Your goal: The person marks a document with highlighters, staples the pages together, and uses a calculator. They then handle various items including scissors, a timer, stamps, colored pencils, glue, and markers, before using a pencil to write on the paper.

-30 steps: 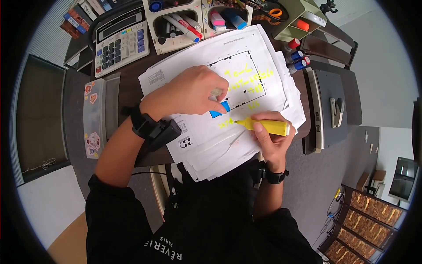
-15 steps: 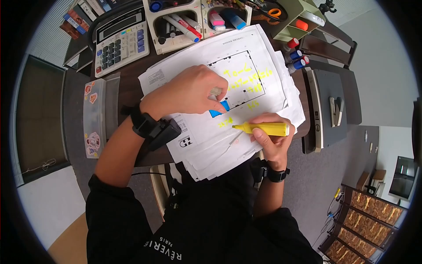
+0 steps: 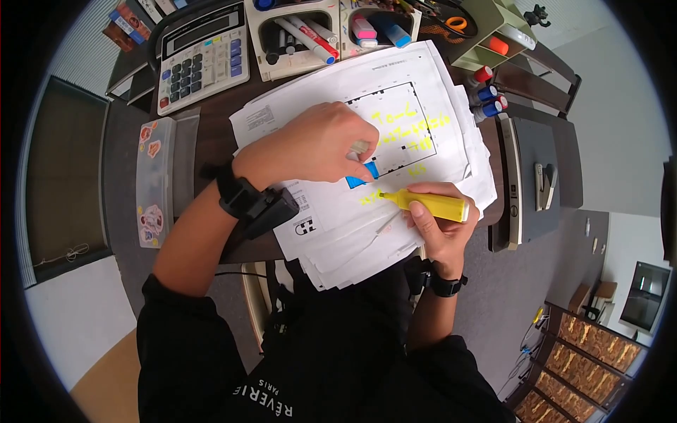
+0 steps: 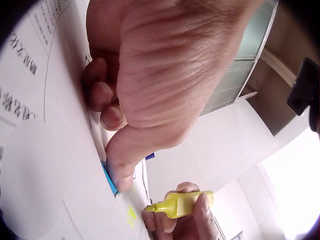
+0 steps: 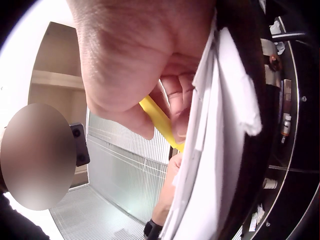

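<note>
"What does the right hand (image 3: 448, 236) have?"

"One yellow highlighter (image 3: 437, 206), pinched between thumb and fingers. It is over the paper stack (image 3: 338, 250), towards the desk's (image 3: 214, 158) near edge, its nib beside the lowest yellow writing (image 3: 369, 199). Whether the nib touches, nobody can tell."

"And the left hand (image 3: 328, 144)?"

"Its thumb rests at one blue patch (image 3: 362, 176) on the top sheet, its fingers curled. Something pale (image 3: 360, 146) shows among them, but whether they grip it can't be told."

"How is the paper lying?"

"Many sheets, edges uneven, reaching the desk's near edge."

"What stands round it?"

"One calculator (image 3: 201, 63) at the far left corner, and one clear box (image 3: 155, 183) with three stickers along the left edge. At the far edge, one pink highlighter (image 3: 364, 29) and one blue highlighter (image 3: 397, 35) share a holder. Four capped markers (image 3: 488, 92), two red and two blue, are just beyond the stack's right edge."

"Any stapler (image 3: 544, 187)?"

"One, on a flat dark device (image 3: 530, 148) to the right."
</note>
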Tool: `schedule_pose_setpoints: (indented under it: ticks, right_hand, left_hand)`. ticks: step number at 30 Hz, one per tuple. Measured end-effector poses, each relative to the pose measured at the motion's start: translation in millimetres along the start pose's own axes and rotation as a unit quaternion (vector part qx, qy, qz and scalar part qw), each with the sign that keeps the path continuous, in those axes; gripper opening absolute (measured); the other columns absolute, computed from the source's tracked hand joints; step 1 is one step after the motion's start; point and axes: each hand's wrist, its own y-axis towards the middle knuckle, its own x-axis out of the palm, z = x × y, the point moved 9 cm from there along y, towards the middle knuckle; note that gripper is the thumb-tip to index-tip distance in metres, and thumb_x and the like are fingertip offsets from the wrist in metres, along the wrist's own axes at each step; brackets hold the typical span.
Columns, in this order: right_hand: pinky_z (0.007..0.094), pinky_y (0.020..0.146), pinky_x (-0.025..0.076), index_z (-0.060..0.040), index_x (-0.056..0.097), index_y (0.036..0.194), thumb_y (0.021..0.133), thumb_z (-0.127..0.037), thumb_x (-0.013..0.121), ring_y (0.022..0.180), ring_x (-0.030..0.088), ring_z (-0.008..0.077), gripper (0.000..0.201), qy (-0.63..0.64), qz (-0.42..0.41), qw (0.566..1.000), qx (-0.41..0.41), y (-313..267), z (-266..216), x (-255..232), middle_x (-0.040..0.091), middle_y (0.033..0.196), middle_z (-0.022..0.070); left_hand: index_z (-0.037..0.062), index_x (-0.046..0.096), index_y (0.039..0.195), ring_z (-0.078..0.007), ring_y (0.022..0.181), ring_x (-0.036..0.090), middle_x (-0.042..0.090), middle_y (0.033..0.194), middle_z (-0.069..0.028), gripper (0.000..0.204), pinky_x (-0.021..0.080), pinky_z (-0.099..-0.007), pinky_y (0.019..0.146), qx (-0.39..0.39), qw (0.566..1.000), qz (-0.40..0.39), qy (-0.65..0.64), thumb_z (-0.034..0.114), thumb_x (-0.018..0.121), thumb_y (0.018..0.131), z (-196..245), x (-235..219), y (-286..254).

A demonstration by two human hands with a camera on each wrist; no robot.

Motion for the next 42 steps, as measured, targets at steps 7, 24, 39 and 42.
schedule_pose_setpoints:
  ticks: [7, 24, 39, 42]
  right_hand:
    - [0.0231, 0.062, 0.049, 0.0028, 0.072, 0.102, 0.086, -0.006, 0.077, 0.064, 0.063, 0.0102, 0.018, 0.002, 0.005, 1.000, -0.013, 0.0, -0.3, -0.5, 0.074, 0.082, 0.0084]
    - [0.0259, 0.074, 0.054, 0.0024, 0.072, 0.101, 0.085, -0.003, 0.077, 0.080, 0.072, 0.0160, 0.018, 0.002, -0.001, 1.000, 0.018, -0.8, -0.3, 0.1, 0.076, 0.092, 0.0116]
    - [0.0264, 0.071, 0.055, -0.0003, 0.073, 0.101, 0.085, -0.006, 0.077, 0.078, 0.074, 0.0176, 0.017, -0.028, -0.021, 0.999, -0.012, 0.6, -3.5, 0.5, 0.077, 0.092, 0.0096]
    - [0.0260, 0.071, 0.055, -0.0002, 0.073, 0.101, 0.085, -0.006, 0.077, 0.080, 0.075, 0.0174, 0.018, -0.017, -0.015, 1.000, -0.003, 0.6, -1.9, 0.4, 0.077, 0.092, 0.0101]
  left_hand:
    - [0.0037, 0.063, 0.077, -0.0239, 0.057, 0.055, 0.056, 0.061, -0.0103, 0.031, 0.041, -0.0373, 0.056, -0.014, 1.000, -0.005, -0.004, 0.021, 0.089, 0.071, -2.5, 1.3, -0.2]
    - [0.0036, 0.064, 0.076, -0.0278, 0.061, 0.059, 0.062, 0.069, -0.0111, 0.028, 0.044, -0.0374, 0.060, -0.002, 1.000, -0.005, -0.007, 0.016, 0.088, 0.069, 3.1, -2.1, 1.3]
    - [0.0033, 0.064, 0.077, -0.0267, 0.059, 0.059, 0.063, 0.070, -0.0098, 0.027, 0.045, -0.0363, 0.057, -0.023, 1.000, -0.014, -0.013, 0.013, 0.088, 0.069, -0.4, 0.2, 0.7]
    - [0.0034, 0.064, 0.077, -0.0272, 0.059, 0.058, 0.063, 0.069, -0.0098, 0.027, 0.044, -0.0368, 0.056, -0.010, 1.000, -0.004, -0.009, 0.013, 0.088, 0.070, 0.6, -0.5, 0.6]
